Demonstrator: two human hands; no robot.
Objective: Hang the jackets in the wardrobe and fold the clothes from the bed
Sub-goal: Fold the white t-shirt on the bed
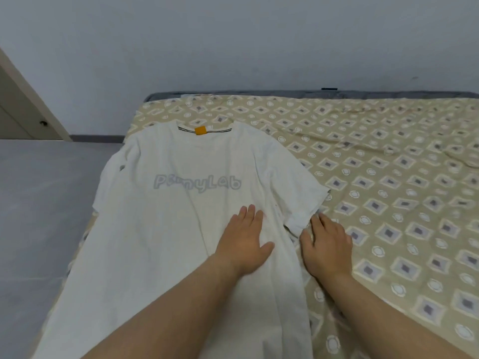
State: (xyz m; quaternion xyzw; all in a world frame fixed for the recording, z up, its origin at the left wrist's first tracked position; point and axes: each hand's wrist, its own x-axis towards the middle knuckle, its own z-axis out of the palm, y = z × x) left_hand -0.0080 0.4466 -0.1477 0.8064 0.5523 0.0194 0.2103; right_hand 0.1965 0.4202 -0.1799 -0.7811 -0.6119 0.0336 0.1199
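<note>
While the white T-shirt [168, 229] lies spread print-up on the left part of the bed [388, 156], collar at the far end, both hands are flat and apart, gripping nothing; the left hand [243, 237] presses the shirt's middle; the right hand [328, 242] rests on the sheet, fingertips touching the right sleeve [298, 200]. The cloth looks thin, limp and light, likely to wrinkle and slide; best pinched at sleeve edge and shoulder to fold it inward.
</note>
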